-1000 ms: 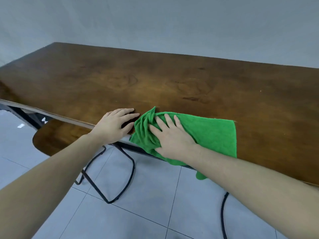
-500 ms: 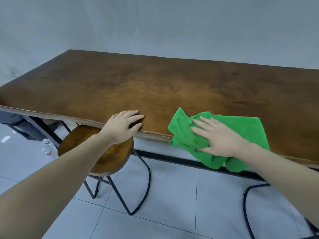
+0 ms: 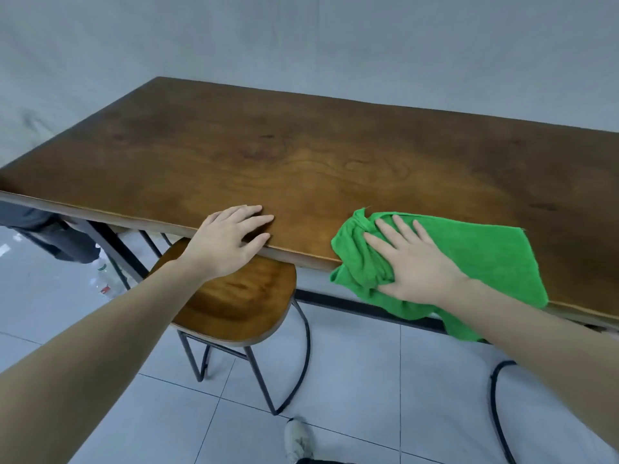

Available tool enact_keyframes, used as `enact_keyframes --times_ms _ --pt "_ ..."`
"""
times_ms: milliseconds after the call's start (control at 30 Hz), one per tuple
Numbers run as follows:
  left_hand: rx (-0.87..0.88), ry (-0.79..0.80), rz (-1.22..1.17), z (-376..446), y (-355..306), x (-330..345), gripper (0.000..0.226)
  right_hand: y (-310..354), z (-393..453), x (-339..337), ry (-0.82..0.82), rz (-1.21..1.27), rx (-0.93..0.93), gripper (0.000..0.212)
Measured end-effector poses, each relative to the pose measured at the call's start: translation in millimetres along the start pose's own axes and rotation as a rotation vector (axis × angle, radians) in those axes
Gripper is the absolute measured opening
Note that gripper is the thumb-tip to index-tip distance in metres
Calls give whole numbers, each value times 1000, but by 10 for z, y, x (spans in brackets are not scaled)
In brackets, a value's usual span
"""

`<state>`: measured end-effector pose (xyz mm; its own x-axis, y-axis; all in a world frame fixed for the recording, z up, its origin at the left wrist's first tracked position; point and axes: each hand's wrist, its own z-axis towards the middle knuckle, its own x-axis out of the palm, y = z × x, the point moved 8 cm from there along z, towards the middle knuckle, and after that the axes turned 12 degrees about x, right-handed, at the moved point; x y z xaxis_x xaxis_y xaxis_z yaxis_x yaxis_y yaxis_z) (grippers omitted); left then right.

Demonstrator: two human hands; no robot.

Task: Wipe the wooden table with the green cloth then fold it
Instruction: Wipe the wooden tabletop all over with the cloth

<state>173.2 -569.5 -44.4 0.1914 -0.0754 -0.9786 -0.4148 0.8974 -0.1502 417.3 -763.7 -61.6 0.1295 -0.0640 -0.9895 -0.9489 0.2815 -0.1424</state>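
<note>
The green cloth [image 3: 482,256] lies on the near edge of the wooden table [image 3: 301,155], right of centre, bunched at its left end, with a corner hanging over the edge. My right hand [image 3: 412,262] presses flat on the cloth's left part, fingers straight and spread. My left hand [image 3: 231,236] rests flat on the table's near edge, well left of the cloth and apart from it, holding nothing.
A wooden stool [image 3: 234,296] on black metal legs stands under the table edge below my left hand. Another black stool frame [image 3: 495,380] shows at lower right. My shoe [image 3: 298,440] is on the tiled floor. A plastic bottle [image 3: 104,279] lies on the floor at left.
My right hand has slid the cloth rightward along the near edge, away from my left hand. The view has shifted, bringing the stool and the table's left end into sight.
</note>
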Motion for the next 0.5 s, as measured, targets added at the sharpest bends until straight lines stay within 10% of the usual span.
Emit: enact_keyframes --times_ms 500 --pt "-46 78 4 -83 1148 -264 53 2053 1106 -403 -62 107 -283 86"
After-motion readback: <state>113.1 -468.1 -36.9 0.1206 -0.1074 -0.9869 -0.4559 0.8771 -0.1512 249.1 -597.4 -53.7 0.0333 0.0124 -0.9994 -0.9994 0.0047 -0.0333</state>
